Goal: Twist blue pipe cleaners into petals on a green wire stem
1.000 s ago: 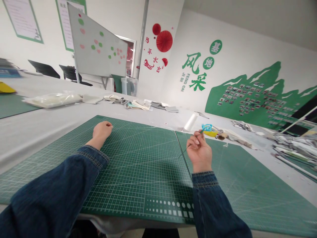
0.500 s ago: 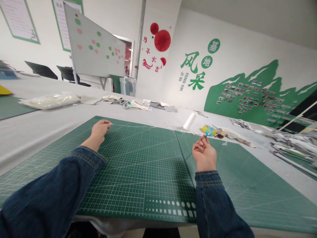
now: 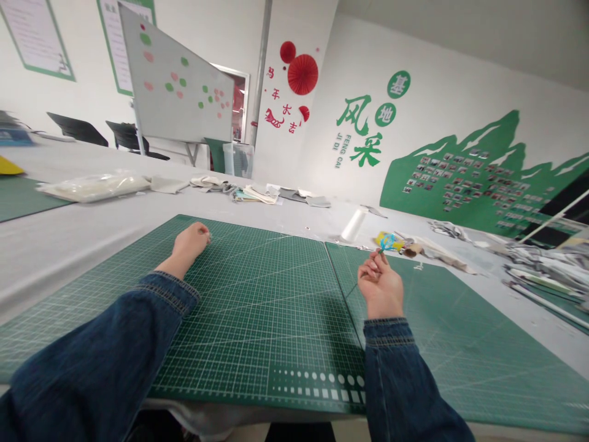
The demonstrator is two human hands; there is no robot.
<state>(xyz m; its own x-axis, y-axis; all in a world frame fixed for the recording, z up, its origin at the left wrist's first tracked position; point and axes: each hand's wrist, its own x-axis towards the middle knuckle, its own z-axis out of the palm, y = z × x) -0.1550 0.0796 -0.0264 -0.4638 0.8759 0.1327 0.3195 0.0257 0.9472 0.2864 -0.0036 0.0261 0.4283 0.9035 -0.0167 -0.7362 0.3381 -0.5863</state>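
Right hand pinches a thin wire with a blue looped end between thumb and forefinger, the loop held upright where the fingers can steer it, above the right cutting mat. Left hand rests curled on the left cutting mat, steadied there; whether its fingertips hold anything fine cannot be told. White thread cone lies beyond, on the table.

Matt, finely textured green plastic on the cutting mats; rough woven denim on the sleeves; glossy blue plastic on the thin loop; soft, crumpled cloth in the scraps; crinkled translucent plastic on the bag; smooth, glossy whiteboard.
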